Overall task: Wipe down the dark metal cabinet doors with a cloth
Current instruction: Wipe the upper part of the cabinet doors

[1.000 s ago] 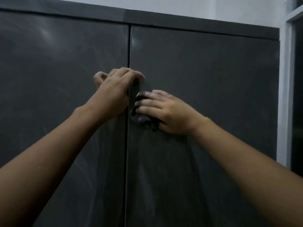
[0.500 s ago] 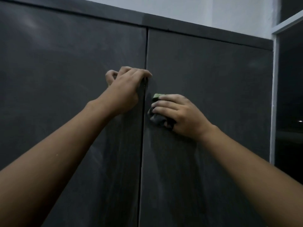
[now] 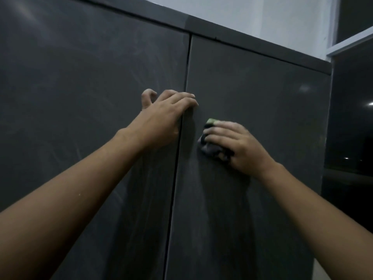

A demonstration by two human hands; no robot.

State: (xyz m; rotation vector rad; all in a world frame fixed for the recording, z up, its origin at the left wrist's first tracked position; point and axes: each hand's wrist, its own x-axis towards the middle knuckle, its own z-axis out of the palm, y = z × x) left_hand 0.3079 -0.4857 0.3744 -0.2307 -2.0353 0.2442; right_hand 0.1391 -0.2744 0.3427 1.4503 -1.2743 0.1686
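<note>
Two dark metal cabinet doors fill the view, the left door (image 3: 80, 98) and the right door (image 3: 262, 93), split by a vertical seam. Both show pale wipe streaks. My left hand (image 3: 161, 120) rests flat across the seam, fingertips over the right door's edge, holding nothing. My right hand (image 3: 236, 146) presses a small dark cloth (image 3: 210, 146) with a green patch against the right door, a little right of the seam. Most of the cloth is hidden under the palm and fingers.
The cabinet's top rail (image 3: 252, 45) runs under a pale wall (image 3: 262, 19). At the right stands a white frame (image 3: 351, 43) with a dark glass pane (image 3: 351, 122) that reflects small lights.
My right hand has slid the cloth rightward, away from the seam. The view has shifted and tilted. The left hand keeps its place on the seam.
</note>
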